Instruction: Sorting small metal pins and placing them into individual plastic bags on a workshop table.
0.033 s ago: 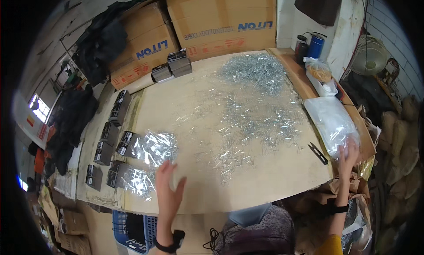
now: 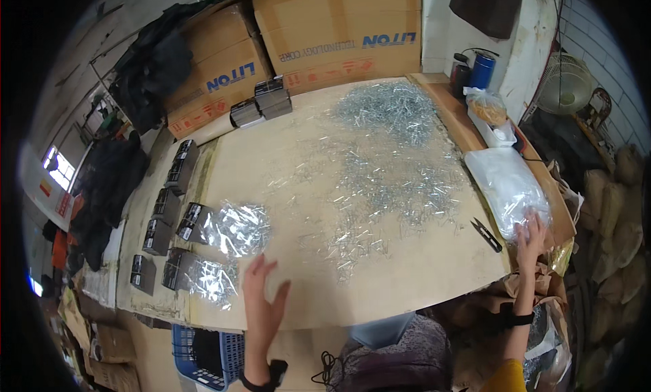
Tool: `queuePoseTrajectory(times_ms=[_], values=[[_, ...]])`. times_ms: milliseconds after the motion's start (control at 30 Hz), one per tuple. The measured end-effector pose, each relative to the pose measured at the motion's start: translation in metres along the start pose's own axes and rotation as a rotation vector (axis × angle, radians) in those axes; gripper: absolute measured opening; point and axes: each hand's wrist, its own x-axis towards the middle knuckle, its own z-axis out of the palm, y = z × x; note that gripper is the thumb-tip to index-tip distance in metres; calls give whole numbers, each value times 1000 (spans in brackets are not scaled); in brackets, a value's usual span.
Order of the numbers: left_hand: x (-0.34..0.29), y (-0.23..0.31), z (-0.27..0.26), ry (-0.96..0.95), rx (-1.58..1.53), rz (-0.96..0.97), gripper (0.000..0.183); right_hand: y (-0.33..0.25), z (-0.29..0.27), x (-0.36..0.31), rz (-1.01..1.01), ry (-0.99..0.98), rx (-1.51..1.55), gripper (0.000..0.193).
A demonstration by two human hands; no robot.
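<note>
The right hand's [image 2: 530, 248] fingers are a little spread and touch the near end of a stack of clear plastic bags [image 2: 502, 182]; whether they pinch the film, I cannot tell. The left hand's [image 2: 263, 302] fingers are apart, thumb held well away from the rest, with nothing between them.

Just left of the right fingers, black thread snips [image 2: 487, 236] lie on the tan desk [image 2: 380, 290]. Just beyond the left fingertips is a clear bag filled with shiny metal pins [image 2: 237, 229]; a second filled bag [image 2: 212, 281] lies beside them to the left. Farther left stand dark banded blocks [image 2: 161, 236], set in loose rows.

Ahead of and between the two hands, loose metal pins [image 2: 400, 182] are scattered, thickening into a heap [image 2: 390, 110] toward the far edge. Beyond the stack of bags, away from the right fingers, sits a white tray [image 2: 497, 134]. Large cardboard cartons [image 2: 339, 36] stand farthest ahead.
</note>
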Motion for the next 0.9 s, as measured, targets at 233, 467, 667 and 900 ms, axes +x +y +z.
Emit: queuePoseTrajectory(times_ms=[233,467,667,900], values=[[-67,49,22,-135,-217,-214,38,11,0,-15,73,-33,-5,30],[-91,50,55,-150,-175,-109,35,-15,2,1,-21,35,63,18],[-95,60,63,-160,-131,-98,33,-28,-5,-7,103,123,213,7],[-94,57,64,-105,-62,76,32,2,11,-11,171,261,-65,3]])
